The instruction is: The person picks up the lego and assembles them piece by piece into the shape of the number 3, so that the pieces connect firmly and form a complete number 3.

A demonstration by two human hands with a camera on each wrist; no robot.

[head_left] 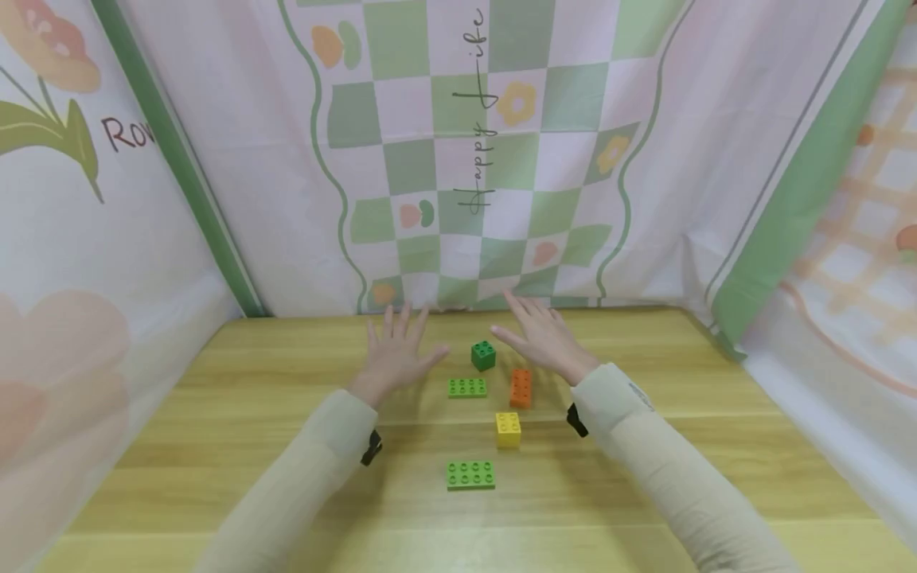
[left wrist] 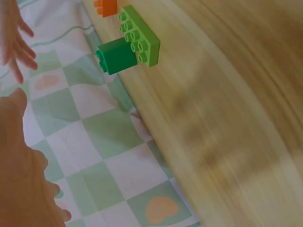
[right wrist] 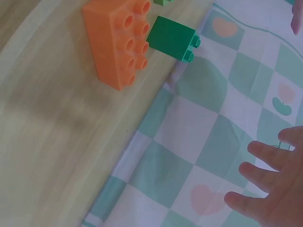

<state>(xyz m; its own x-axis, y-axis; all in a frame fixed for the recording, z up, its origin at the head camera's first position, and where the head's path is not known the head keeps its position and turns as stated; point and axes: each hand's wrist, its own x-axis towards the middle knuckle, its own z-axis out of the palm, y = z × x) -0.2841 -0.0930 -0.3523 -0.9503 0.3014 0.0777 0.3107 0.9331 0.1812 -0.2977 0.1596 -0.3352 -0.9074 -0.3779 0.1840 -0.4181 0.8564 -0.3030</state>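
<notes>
Both hands hover over the far part of the table with fingers spread, holding nothing. My left hand [head_left: 392, 358] is to the left of a dark green building block [head_left: 483, 356] and a thin light green block [head_left: 467, 387]. On the other side, my right hand [head_left: 546, 338] is nearest the dark green block and an orange block [head_left: 520, 388]. Closer to me stand a yellow block [head_left: 508, 430] and a second thin light green block [head_left: 470, 475]. In the right wrist view, the orange block [right wrist: 113, 42] lies studs toward the cloth, near the dark green block [right wrist: 173, 39].
The wooden table [head_left: 286, 446] ends at a hanging checkered cloth [head_left: 473, 159] behind the blocks. Fabric walls [head_left: 93, 263] rise on the left and right sides. A dark strap piece [head_left: 576, 420] shows under the right sleeve, another [head_left: 372, 447] under the left.
</notes>
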